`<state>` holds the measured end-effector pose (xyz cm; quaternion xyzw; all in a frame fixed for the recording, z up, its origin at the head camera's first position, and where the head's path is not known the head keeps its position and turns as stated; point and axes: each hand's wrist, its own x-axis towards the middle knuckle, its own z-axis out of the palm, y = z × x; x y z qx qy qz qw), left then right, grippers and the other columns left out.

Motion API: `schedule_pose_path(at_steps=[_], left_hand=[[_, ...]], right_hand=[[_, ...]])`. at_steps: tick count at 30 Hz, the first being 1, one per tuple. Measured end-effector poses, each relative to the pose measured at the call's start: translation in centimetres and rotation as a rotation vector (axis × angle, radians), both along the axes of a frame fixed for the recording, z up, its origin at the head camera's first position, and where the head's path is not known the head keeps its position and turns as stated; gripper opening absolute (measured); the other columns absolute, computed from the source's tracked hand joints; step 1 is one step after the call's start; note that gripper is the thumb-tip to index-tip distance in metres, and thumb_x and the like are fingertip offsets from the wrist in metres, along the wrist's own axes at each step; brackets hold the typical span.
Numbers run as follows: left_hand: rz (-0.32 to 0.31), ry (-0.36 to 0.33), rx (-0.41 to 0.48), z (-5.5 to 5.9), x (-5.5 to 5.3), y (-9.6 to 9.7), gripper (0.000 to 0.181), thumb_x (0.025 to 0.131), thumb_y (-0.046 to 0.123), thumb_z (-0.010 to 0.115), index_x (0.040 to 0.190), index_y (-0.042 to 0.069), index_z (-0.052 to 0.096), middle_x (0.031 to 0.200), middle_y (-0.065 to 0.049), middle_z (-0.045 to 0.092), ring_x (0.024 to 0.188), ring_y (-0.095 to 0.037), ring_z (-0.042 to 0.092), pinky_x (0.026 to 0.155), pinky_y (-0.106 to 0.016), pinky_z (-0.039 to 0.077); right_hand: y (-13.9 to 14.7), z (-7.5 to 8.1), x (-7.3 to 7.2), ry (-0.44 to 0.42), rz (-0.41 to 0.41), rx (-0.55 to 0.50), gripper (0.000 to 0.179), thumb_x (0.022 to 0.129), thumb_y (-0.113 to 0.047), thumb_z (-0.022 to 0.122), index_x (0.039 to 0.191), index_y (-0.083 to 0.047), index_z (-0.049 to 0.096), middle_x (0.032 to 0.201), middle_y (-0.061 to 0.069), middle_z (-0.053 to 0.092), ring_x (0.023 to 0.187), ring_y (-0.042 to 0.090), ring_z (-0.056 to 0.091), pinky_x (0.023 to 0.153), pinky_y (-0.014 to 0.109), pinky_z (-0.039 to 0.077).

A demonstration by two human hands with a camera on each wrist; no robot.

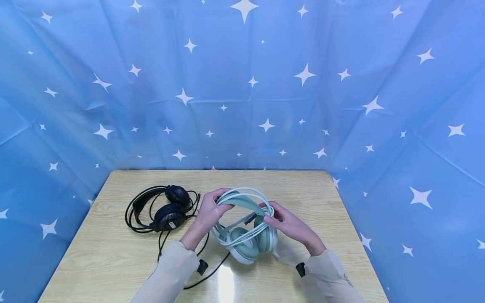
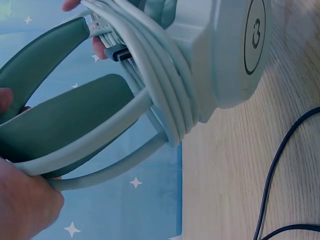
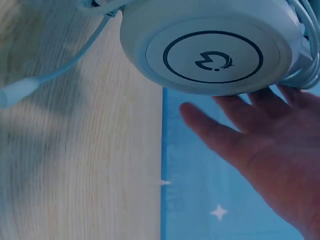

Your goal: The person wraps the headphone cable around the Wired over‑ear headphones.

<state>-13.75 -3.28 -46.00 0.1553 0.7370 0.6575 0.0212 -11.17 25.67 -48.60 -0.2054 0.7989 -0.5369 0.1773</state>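
A pale green and white headset is held up over the table's middle, headband towards the back and ear cups low. My left hand grips the padded headband, thumb across its inner side. A bundle of white cable wraps round the headset between headband and cups, with a dark plug poking out. On the other side my right hand pinches the cable bundle between thumb and fingers. The right wrist view shows one ear cup above that hand's fingers and a small white boom tip hanging down.
A black headset lies on the wooden table at the left, its dark cable trailing towards the front under my left arm. Blue star-patterned cloth hangs behind and on both sides.
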Motion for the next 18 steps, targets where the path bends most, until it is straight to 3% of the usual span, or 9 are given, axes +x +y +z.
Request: schedule_pose_path(at_steps=[7, 12, 18], left_hand=[[0.0, -0.008, -0.013, -0.12, 0.0, 0.13, 0.031, 0.088, 0.003, 0.072, 0.119, 0.005, 0.075, 0.101, -0.006, 0.074, 0.085, -0.018, 0.063, 0.08, -0.034, 0.05], [-0.008, -0.012, -0.021, 0.02, -0.03, 0.17, 0.032, 0.088, 0.005, 0.072, 0.12, 0.006, 0.075, 0.1, -0.004, 0.074, 0.085, -0.018, 0.061, 0.08, -0.034, 0.049], [-0.026, -0.072, -0.042, 0.54, -0.4, 0.24, 0.034, 0.087, 0.006, 0.072, 0.121, 0.007, 0.075, 0.083, -0.001, 0.066, 0.058, -0.014, 0.048, 0.057, -0.027, 0.041]], right_hand=[[0.01, -0.17, 0.29, -0.039, 0.025, -0.005, 0.058, 0.099, -0.023, 0.07, 0.15, -0.016, 0.044, 0.129, 0.007, 0.063, 0.121, 0.028, 0.06, 0.103, 0.05, 0.046], [0.13, -0.18, 0.41, -0.008, 0.026, -0.012, 0.054, 0.098, -0.023, 0.07, 0.146, -0.016, 0.047, 0.125, 0.006, 0.065, 0.118, 0.029, 0.062, 0.1, 0.052, 0.049], [0.13, -0.17, 0.5, 0.014, 0.006, -0.005, 0.05, 0.099, -0.022, 0.069, 0.145, -0.013, 0.049, 0.123, 0.007, 0.066, 0.113, 0.029, 0.064, 0.096, 0.046, 0.05]])
